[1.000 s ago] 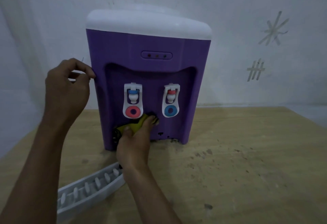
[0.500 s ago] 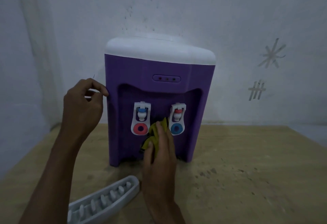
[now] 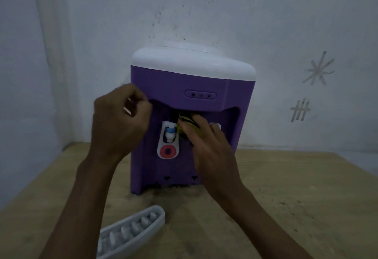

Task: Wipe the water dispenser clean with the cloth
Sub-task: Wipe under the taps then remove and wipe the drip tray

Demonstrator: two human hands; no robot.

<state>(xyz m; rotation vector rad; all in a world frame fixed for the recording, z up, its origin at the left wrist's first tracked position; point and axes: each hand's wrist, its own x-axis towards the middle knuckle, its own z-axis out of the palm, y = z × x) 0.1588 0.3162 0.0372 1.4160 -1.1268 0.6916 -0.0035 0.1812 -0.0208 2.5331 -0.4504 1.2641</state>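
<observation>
Cloth [image 3: 185, 122] under right hand [image 3: 206, 142]

Matt purple plastic and soft yellow cloth on a scuffed wooden table.

We see the water dispenser [image 3: 184, 87] in smooth, matt purple plastic under a white plastic top, its tap [image 3: 169, 140] of glossier white plastic. The cloth [image 3: 185, 118] looks soft and crumpled. The table [image 3: 286, 197] is pale, unvarnished wood, gritty with dark specks. The drip tray [image 3: 133, 232] is dull grey plastic; the wall [image 3: 266, 13] rough, stained plaster.
</observation>
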